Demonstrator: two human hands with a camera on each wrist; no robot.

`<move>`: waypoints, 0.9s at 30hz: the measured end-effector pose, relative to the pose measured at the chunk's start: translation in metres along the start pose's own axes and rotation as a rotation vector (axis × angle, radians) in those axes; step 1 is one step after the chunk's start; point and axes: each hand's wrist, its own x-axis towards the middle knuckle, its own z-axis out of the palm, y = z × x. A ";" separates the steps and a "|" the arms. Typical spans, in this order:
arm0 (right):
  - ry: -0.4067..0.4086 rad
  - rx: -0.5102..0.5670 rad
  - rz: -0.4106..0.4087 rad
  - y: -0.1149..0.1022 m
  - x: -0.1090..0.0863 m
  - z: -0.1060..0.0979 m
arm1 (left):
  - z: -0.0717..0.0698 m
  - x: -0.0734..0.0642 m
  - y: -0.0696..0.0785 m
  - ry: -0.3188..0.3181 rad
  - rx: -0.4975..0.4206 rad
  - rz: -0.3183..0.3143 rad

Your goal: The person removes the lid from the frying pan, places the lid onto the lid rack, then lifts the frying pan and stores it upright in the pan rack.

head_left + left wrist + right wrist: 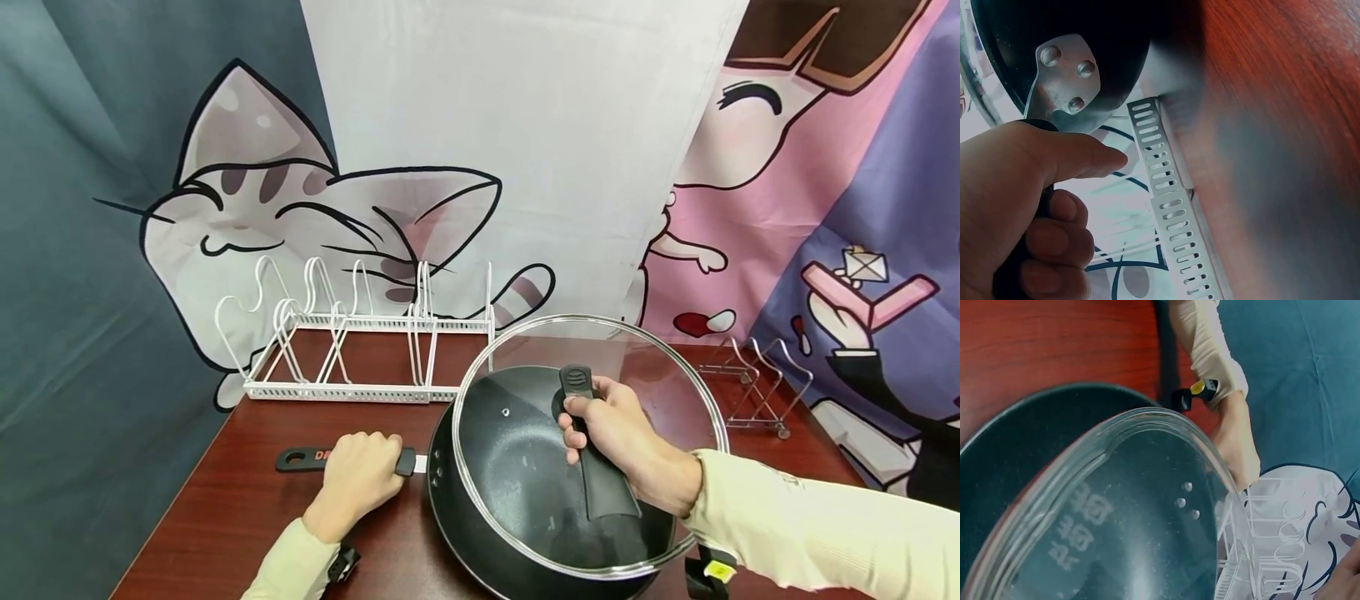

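A deep black frying pan (448,533) stands on the table, its long black handle (300,459) pointing left. My left hand (363,471) grips that handle. In the left wrist view, the fingers (1054,240) curl round it, and the thumb lies close to the riveted metal bracket (1066,78). Over the pan is a round glass lid (525,508) with a metal rim, shifted towards the right. My right hand (622,433) holds the lid by its upright black handle (606,483). In the right wrist view the lid's edge (1147,419) overlaps the pan (1029,431).
A white wire rack (360,392) with upright dividers stands behind the pan at the left. A smaller metal rack (757,408) is at the back right of the brown table (225,500). Cartoon-printed cloth (525,125) hangs close behind the table.
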 end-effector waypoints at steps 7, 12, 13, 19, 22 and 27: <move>-0.009 -0.040 -0.007 0.011 0.004 -0.002 | -0.002 0.000 0.001 -0.051 0.006 -0.019; -0.040 -0.100 -0.012 0.019 0.004 -0.003 | -0.002 0.001 0.002 -0.063 0.000 -0.027; -0.048 -0.112 -0.017 0.020 0.003 -0.004 | -0.002 0.001 0.002 -0.064 -0.002 -0.028; -0.133 -0.176 -0.063 0.025 0.002 -0.010 | -0.002 0.001 0.002 -0.064 -0.003 -0.026; -0.173 -0.205 -0.096 0.026 0.004 -0.011 | -0.001 0.001 0.002 -0.052 0.005 -0.027; -0.196 -0.284 -0.153 0.029 0.006 -0.013 | -0.001 0.000 0.001 -0.046 0.009 -0.031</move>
